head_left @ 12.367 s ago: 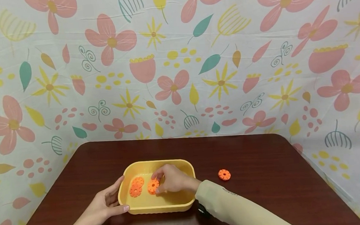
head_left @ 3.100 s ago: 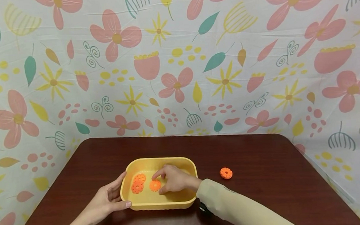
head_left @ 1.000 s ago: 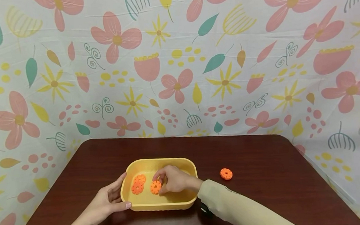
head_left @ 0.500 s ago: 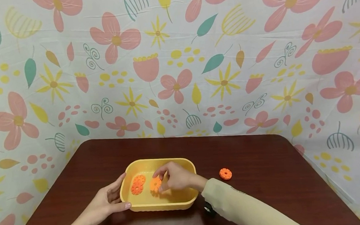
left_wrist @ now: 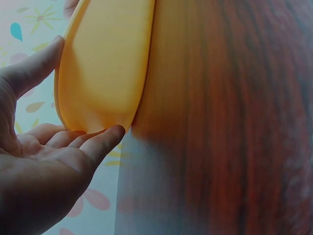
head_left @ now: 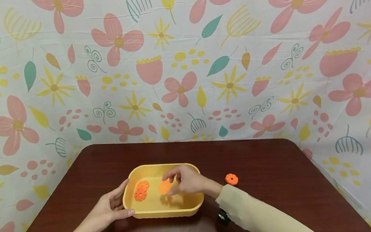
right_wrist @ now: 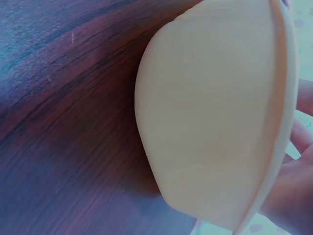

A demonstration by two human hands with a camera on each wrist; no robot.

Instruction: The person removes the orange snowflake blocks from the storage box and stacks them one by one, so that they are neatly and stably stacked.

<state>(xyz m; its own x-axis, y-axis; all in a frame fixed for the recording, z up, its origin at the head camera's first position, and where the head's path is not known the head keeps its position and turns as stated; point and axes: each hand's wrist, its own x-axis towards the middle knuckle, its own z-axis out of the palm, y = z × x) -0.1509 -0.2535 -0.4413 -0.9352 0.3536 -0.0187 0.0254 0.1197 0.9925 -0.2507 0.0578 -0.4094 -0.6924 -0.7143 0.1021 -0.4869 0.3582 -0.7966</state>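
A yellow plastic bin (head_left: 164, 214) stands on the table. My left hand (head_left: 106, 207) holds its left end, the thumb at the front corner and the fingertips at the back corner; the left wrist view shows the same hand (left_wrist: 54, 152) along the bin's end wall (left_wrist: 105, 63). My right hand (head_left: 188, 180) pinches an orange notched disc (head_left: 164, 187) by its edge, raised over the bin's floor with a shadow below. Two overlapping orange notched discs (head_left: 140, 194) lie at the bin's left. In the right wrist view, the bin's outer wall (right_wrist: 210, 107) hides most of the right hand.
On the dark wooden table (head_left: 256, 154), right of the bin, lie orange notched discs (head_left: 231, 179) that look stacked. A flower-patterned cloth (head_left: 182, 66) hangs behind the table. A dark device (head_left: 223, 215) is strapped at the right wrist.
Earlier, the right hand let the disc lie on the bin's floor, then took hold of it again. Now it has lifted the disc up and slightly right. The left hand stays at the bin.
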